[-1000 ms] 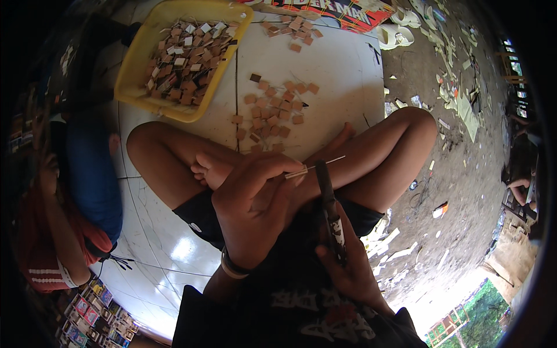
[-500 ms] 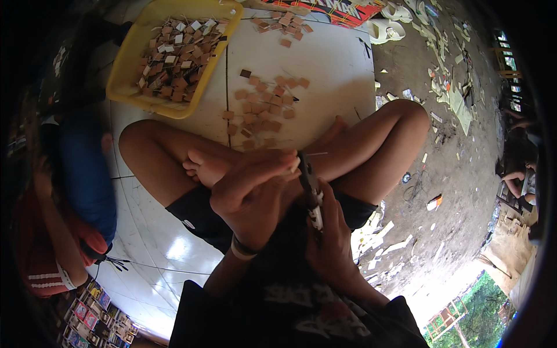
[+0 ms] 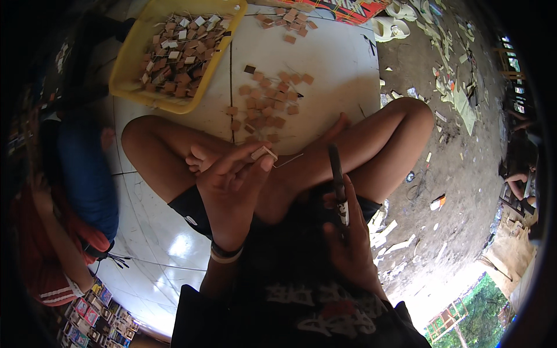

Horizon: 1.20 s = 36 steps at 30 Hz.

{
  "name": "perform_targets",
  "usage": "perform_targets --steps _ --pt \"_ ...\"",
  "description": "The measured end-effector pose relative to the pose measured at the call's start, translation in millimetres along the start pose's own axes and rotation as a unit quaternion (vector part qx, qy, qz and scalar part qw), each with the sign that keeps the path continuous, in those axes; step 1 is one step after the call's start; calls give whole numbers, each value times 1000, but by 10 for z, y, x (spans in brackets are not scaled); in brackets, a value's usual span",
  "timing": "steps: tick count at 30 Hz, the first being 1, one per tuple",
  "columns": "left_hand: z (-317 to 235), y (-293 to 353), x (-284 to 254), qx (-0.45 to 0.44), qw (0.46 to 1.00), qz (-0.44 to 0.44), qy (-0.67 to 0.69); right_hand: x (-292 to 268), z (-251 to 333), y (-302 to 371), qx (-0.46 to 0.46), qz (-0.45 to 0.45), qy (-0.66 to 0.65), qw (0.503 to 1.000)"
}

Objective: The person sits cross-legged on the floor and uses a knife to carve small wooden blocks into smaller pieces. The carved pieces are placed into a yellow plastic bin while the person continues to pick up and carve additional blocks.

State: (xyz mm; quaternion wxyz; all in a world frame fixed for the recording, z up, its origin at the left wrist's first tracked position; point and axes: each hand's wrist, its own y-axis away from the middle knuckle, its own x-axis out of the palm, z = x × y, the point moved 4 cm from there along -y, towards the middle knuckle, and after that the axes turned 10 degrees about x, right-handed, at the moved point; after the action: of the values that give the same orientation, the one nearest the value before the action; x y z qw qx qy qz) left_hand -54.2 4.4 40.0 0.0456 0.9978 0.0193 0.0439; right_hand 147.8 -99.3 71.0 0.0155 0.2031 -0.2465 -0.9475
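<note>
My left hand (image 3: 227,188) is raised above my crossed legs. Its thumb and fingers pinch a small square wooden piece (image 3: 264,153), from which a thin bent wire (image 3: 290,160) sticks out to the right. Lower and to the right, my right hand (image 3: 355,246) grips a dark hand tool (image 3: 336,168) with a long narrow head and pale parts near the grip. Its exact kind is hard to make out. The tool's head points away from me, apart from the wooden piece. Beyond my feet lies a loose pile of small brown square pieces (image 3: 268,103).
A yellow plastic basin (image 3: 119,81) full of similar squares with wires stands at far left. A second small pile (image 3: 293,24) lies farther off on the white tiles. Scraps litter the ground on the right beside white sandals (image 3: 387,28). Another person (image 3: 64,255) sits at left.
My hands have moved apart. The tool has left the wooden piece and shifted right with my right hand. My left hand has drawn left and turned, showing the piece and its wire.
</note>
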Motion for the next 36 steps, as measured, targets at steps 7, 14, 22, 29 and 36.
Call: perform_targets --steps 7,14,22,29,36 --pt "-70 -34 19 -33 997 23 65 -17 7 40 -25 98 -28 995" --pt "-75 -13 93 -26 998 13 64 70 94 88 -5 103 -41 994" --pt "-7 99 202 31 997 -17 73 146 170 61 -16 55 -10 998" --pt "-33 140 259 125 992 -25 7 206 199 47 -11 27 52 998" --pt "-105 170 249 152 987 -20 -57 173 195 43 4 16 164 986"
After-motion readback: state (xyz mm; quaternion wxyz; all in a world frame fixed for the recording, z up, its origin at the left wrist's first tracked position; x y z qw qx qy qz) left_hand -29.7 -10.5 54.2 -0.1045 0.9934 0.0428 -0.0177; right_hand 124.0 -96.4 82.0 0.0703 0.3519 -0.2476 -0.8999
